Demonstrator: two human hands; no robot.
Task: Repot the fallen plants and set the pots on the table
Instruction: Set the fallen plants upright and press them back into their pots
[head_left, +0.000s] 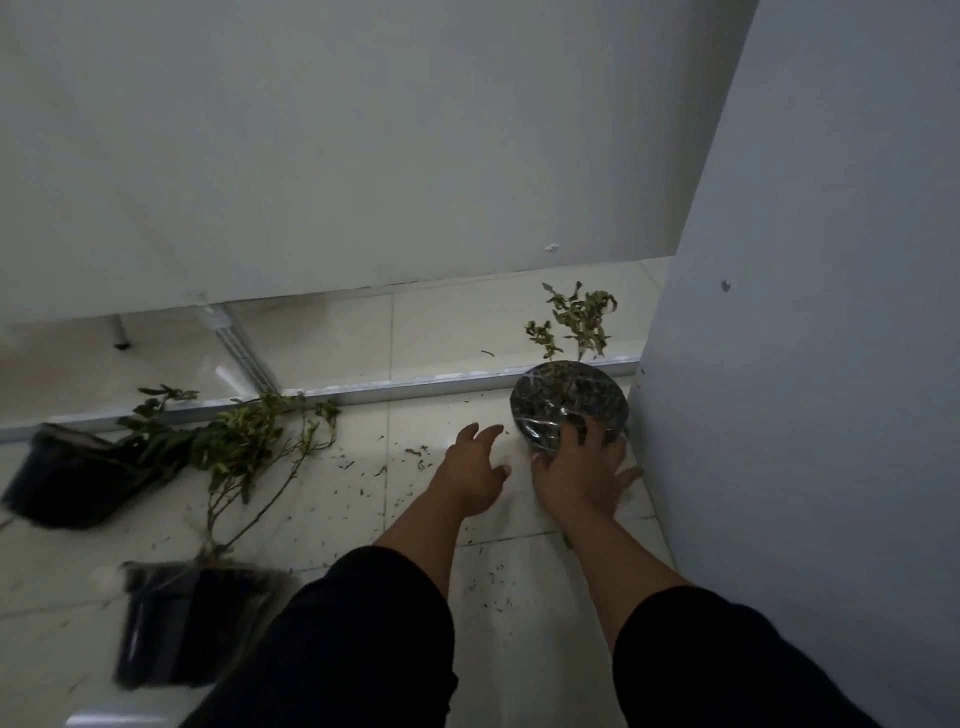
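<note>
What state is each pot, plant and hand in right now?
Right pot: upright, plant standing in it.
Right hand: grip on the right pot's near side.
Left hand: open, holding nothing.
Far-left pot: tipped over, plant sprawled out.
Near pot: on its side, stems across the floor.

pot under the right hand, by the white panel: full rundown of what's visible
The round dark pot stands roughly upright on the tiled floor, close beside the white panel. Its top is filled with dark mix flecked with pale bits, under what looks like glossy clear film. A small leafy plant rises from it. The right hand grips its near rim; the left hand hovers open beside it, not touching.
</note>
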